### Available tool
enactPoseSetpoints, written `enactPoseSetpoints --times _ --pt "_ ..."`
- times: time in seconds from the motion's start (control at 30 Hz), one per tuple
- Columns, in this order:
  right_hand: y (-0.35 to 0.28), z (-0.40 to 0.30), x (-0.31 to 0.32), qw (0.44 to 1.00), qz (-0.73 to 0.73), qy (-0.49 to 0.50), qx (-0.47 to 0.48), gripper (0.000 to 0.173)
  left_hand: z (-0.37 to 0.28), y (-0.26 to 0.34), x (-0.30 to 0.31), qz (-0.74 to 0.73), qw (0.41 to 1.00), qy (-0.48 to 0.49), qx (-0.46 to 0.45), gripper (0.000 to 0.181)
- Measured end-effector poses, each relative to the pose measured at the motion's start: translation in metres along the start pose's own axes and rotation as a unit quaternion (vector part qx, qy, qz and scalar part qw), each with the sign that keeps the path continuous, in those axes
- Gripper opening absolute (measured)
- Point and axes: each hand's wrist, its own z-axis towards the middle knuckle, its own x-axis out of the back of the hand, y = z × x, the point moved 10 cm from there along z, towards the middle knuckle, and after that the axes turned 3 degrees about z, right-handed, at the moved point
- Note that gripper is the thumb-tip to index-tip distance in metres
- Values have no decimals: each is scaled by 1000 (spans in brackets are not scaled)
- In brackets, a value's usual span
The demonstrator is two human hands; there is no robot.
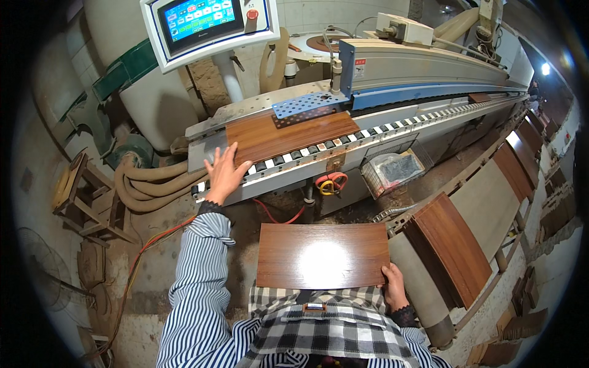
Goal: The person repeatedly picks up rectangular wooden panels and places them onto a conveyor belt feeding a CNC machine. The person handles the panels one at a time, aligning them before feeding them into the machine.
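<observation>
My left hand, fingers spread, rests at the left end of a brown wood-grain panel that lies flat on the infeed of an edge-banding machine. The panel's far edge passes beneath a blue perforated guard plate, and its near edge lies along a row of black and white rollers. My right hand grips the lower right corner of a second wood-grain panel, held in front of my checked apron; lamp light glares off its face. The fingers under this panel are hidden.
On the right, a stack of panels sits on a belt conveyor, more panels farther along. Scissors and a wire basket hang on the machine's front. Thick hoses, a wooden stool and a control screen are left.
</observation>
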Motion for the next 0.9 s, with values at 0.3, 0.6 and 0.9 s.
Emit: enactPoseSetpoints --times 0.3,0.6,0.9 --pt "-26 -23 -19 991 71 -112 17 56 21 69 -34 -69 997 15 -31 77" --pt "-41 -24 -17 976 157 -144 53 57 -19 46 3 -350 930 24 -109 60" --pt "-140 23 -128 951 161 -233 127 58 -127 42 54 -100 975 -26 -197 70"
